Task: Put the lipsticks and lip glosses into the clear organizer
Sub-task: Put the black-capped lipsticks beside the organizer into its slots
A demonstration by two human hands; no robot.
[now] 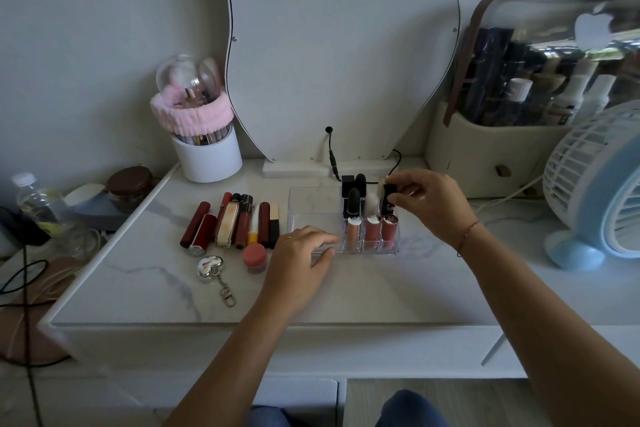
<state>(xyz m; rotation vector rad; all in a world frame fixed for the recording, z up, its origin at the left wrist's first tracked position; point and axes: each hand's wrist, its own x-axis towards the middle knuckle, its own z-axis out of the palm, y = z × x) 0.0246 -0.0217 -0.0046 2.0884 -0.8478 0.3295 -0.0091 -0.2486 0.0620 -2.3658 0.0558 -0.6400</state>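
So we've got the clear organizer sitting mid-frame on the white marble-look tabletop, and only its right-hand end is filled: three pinkish lip glosses standing upright in the front row, with a few black lipsticks and one white tube standing behind them. Our right hand, just right of center, has its fingertips pinched around a black lipstick that's upright at the organizer's back right corner; we can't tell if it's fully seated in its slot. Our left hand is lying flat and relaxed, fingers spread over the organizer's front edge, not gripping anything. To the left of the organizer there's a row of lipsticks and glosses lying on the table, side by side, mostly dark red with a cream one and a yellow-banded one. In front of that row sit a small pink jar and a shiny heart keychain.
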